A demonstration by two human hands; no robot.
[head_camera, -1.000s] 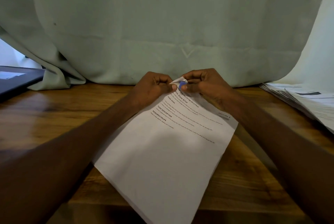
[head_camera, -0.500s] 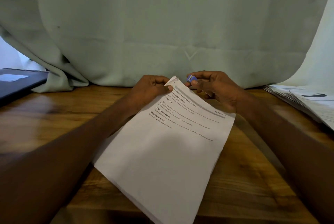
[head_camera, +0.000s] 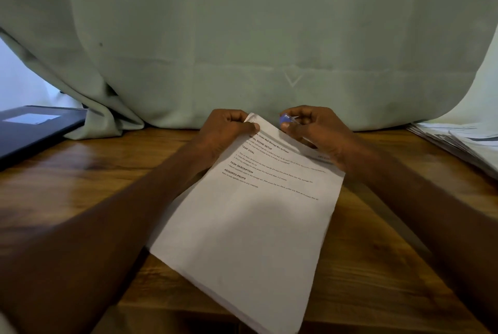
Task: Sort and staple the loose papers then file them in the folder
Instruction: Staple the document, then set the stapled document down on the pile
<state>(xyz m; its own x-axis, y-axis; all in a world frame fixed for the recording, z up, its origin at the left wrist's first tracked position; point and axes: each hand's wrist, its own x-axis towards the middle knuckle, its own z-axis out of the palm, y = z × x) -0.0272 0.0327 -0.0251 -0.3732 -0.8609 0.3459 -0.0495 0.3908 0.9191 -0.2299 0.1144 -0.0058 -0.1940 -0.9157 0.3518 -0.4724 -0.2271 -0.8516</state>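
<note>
While my left hand (head_camera: pixel 226 131) pinches the top corner of the paper stack (head_camera: pixel 250 226), thumb over the sheets and curled fingers behind, I judge the fastening step is in hand. My right hand (head_camera: pixel 310 131) holds a small blue fastener (head_camera: pixel 285 119) between thumb and fingertips, just beside that corner and not touching it; whether it is a clip or a tiny stapler I cannot tell. I want the edges squared under my left thumb first, then the fastener pushed straight over the corner. More loose papers (head_camera: pixel 463 142) lie beyond my right wrist; the dark folder (head_camera: pixel 35 129) sits well apart from my left fingers.
</note>
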